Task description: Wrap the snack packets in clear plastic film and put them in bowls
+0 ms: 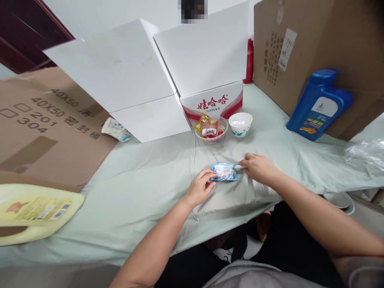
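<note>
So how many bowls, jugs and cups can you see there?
Bowls: 2, clear bowl and white bowl
Jugs: 2, blue jug and yellow jug
Cups: 1, tipped cup
Total: 5

Bright, flat, diffuse indoor light; can't pin the source. Shadows are soft and faint, thin ones under left hand [200, 188] and right hand [259, 168]. White box flaps [120, 72] near clipping. Small glints on foil packet [223, 172], sheen on blue bottle [319, 106]. Centre sharp. Wide-angle stretch at edges: yellow jug [33, 212] smeared and soft. Pixelated block [192, 9] top centre.
</note>
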`<state>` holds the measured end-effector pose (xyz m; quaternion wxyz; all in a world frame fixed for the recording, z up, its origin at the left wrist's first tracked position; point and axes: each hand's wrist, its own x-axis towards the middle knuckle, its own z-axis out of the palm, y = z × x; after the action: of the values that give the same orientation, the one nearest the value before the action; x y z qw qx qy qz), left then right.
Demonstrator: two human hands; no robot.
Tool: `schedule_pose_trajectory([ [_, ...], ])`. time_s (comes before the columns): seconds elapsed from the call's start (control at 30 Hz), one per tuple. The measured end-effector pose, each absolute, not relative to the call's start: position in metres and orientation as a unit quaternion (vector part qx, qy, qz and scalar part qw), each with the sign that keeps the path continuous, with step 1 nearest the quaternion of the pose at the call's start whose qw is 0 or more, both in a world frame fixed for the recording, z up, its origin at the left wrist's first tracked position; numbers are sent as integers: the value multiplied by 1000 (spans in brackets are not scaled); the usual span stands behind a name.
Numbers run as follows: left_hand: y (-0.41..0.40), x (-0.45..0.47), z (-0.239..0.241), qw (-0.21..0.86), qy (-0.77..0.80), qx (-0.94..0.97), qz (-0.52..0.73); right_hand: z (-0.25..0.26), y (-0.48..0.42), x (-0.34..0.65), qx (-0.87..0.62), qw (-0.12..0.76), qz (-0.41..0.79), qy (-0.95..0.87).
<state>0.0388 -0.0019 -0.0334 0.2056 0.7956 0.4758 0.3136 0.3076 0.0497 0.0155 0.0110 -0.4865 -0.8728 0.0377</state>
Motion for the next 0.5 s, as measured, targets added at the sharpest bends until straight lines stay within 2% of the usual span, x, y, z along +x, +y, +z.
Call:
schedule_pose_trajectory([
  [0.13,-1,39,-34,203,476,796,313,14,65,338,-573,-12,14,-819],
  [0.23,0,39,-35,203,475,793,323,9,63,332,-538,72,-2,-840],
  [0.5,-2,43,-32,231,496,767,335,-9,39,272,-382,246,89,-887],
])
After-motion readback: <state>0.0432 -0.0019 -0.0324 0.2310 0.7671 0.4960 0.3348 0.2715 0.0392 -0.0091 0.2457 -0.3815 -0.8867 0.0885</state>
